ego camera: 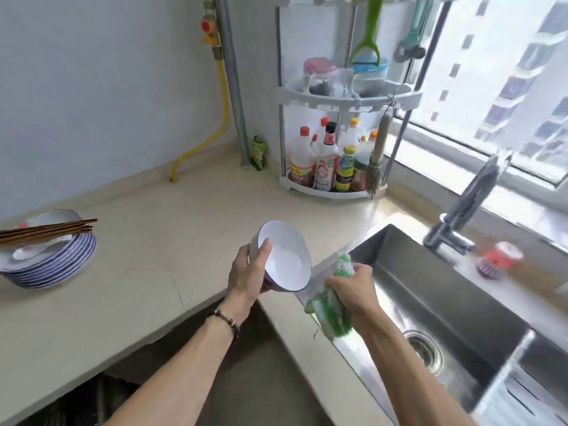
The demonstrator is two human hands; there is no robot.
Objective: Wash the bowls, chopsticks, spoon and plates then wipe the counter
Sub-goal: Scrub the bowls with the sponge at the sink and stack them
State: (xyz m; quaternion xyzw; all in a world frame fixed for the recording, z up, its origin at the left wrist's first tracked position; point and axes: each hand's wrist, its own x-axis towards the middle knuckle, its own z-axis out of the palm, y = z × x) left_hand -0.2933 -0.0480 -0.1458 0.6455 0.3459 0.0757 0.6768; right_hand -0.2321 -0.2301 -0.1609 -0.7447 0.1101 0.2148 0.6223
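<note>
Counter (184,210): hands hold bowl (285,259), cloth (332,305).

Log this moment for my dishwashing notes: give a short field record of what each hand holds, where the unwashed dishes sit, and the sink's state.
left hand: grips a white bowl with a dark rim, tilted, thumb inside the rim
right hand: grips a green and white cloth at the sink's near edge
waiting dishes: stack of blue-striped plates on the counter, far left
on the stack: chopsticks and a spoon
sink: steel, no dishes visible inside
faucet: no water seen running
</note>
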